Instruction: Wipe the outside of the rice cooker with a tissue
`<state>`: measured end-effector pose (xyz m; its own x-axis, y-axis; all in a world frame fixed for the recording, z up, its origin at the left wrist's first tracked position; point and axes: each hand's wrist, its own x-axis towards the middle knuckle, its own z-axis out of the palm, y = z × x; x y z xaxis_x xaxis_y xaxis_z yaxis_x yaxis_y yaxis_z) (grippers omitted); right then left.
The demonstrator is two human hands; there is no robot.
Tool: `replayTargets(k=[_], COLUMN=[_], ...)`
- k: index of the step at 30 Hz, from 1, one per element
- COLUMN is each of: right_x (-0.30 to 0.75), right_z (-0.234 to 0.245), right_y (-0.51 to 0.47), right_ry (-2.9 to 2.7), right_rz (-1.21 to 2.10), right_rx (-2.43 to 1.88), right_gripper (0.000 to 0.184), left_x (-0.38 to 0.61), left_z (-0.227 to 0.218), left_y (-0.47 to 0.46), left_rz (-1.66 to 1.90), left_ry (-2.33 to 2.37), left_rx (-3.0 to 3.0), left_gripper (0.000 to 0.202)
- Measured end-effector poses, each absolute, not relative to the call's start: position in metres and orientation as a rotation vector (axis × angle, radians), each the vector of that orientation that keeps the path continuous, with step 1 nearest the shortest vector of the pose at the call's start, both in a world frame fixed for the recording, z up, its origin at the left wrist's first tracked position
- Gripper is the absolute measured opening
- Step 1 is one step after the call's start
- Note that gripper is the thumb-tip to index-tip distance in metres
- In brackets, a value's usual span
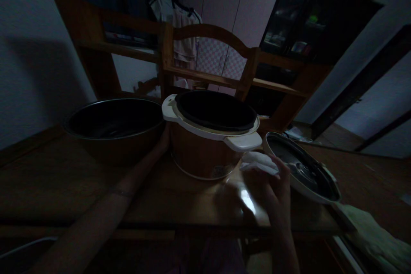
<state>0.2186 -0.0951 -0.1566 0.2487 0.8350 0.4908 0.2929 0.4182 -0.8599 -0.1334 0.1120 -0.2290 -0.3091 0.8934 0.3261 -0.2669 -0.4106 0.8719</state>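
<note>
A round cooker with white handles and a dark inner pot stands on the wooden table. My left hand reaches along the table and rests against the cooker's left side; its fingers are hidden behind the body. My right hand is closed on a white cloth just below the cooker's right handle. The cooker's lid lies upside down to the right of that hand.
A large dark metal bowl sits left of the cooker. A wooden chair back stands behind the table. A dark cabinet is at the back right. A pale cloth lies at the lower right.
</note>
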Motion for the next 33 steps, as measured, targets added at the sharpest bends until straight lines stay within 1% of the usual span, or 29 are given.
replayTargets(k=[3,6,7,11,14,16,18,20,22,25,27,28,29,30,33], right_x=[0.223,0.225,0.226,0.225,0.221,0.213,0.2,0.186,0.173,0.16,0.159,0.16,0.162,0.164,0.17], right_z=[-0.156,-0.152,-0.151,-0.148,-0.145,-0.14,-0.135,-0.132,-0.131,-0.136,-0.142,-0.145,-0.148,-0.151,-0.156], right_y=[-0.097,-0.098,-0.098,-0.092,-0.084,-0.079,-0.074,-0.069,-0.065,-0.059,-0.055,-0.053,-0.051,-0.049,-0.044], right_ry=[-1.388,-1.46,-1.476,-1.478,-1.509,-1.603,-1.703,-1.674,-1.463,-1.115,-0.99,-0.952,-0.926,-0.909,-0.929], right_rz=[0.443,0.376,0.382,0.349,0.228,0.151,0.126,0.157,0.249,0.458,0.561,0.593,0.61,0.613,0.599], right_rx=[-1.141,-1.158,-1.16,-1.21,-1.293,-1.333,-1.34,-1.317,-1.251,-1.035,-0.905,-0.872,-0.861,-0.869,-0.934], right_gripper=[0.039,0.014,0.01,0.006,0.005,0.007,0.013,0.022,0.041,0.083,0.099,0.101,0.098,0.089,0.053], left_x=[-0.133,-0.133,-0.133,-0.133,-0.131,-0.13,-0.129,-0.128,-0.128,-0.13,-0.131,-0.131,-0.131,-0.13,-0.129], left_z=[-0.229,-0.228,-0.228,-0.227,-0.224,-0.221,-0.217,-0.215,-0.216,-0.221,-0.224,-0.225,-0.225,-0.224,-0.221], left_y=[0.11,0.109,0.109,0.111,0.108,0.104,0.101,0.099,0.1,0.105,0.108,0.108,0.108,0.107,0.105], left_rz=[1.815,1.815,1.82,1.828,1.828,1.83,1.827,1.83,1.829,1.82,1.823,1.825,1.827,1.825,1.821], left_ry=[0.926,0.899,0.893,0.894,0.918,0.928,0.931,0.927,0.92,0.905,0.897,0.89,0.885,0.881,0.889], left_rx=[1.055,1.059,1.066,1.104,1.13,1.139,1.145,1.142,1.138,1.117,1.09,1.075,1.06,1.049,1.058], left_gripper=[0.057,0.056,0.056,0.055,0.057,0.058,0.058,0.058,0.058,0.056,0.057,0.057,0.057,0.057,0.055])
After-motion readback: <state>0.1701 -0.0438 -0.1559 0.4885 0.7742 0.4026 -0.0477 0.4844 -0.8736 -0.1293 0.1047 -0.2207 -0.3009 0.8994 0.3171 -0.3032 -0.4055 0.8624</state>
